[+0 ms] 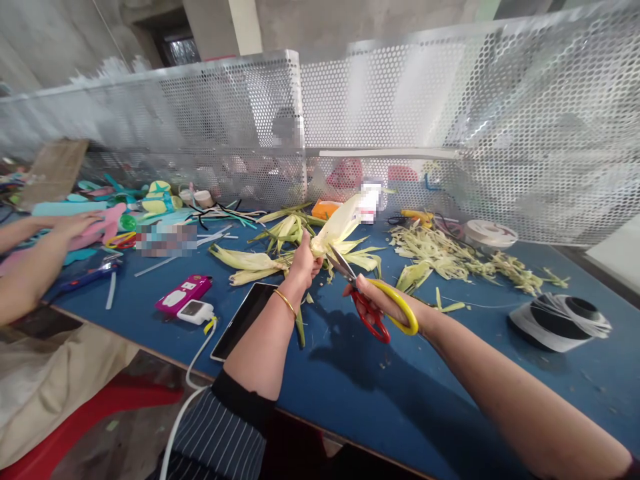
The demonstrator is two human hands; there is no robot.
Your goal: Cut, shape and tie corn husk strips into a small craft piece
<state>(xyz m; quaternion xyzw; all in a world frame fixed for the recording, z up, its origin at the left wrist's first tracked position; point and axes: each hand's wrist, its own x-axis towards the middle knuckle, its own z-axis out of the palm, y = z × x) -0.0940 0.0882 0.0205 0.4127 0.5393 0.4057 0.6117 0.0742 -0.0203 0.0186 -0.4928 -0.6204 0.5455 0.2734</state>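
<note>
A pale corn husk [334, 228] stands up from the fist of my left hand [304, 261], its leaves pointing away to the upper right. My right hand [381, 299] grips scissors [411, 317] with one red and one yellow handle. Their blades slant up to the left and come close to the base of the husk; whether they touch it I cannot tell. More loose husks [253, 263] lie on the blue table around my left hand. To the right spreads a heap of shredded husk strips [440, 250].
A dark-screened tablet or phone [245, 317] lies under my left forearm. Left of it are a magenta box [184, 295] and a white plug with a cable. A string spool [557, 321] stands at right. A perforated metal screen [380, 100] backs the table. A co-worker's arms [45, 253] reach in at left.
</note>
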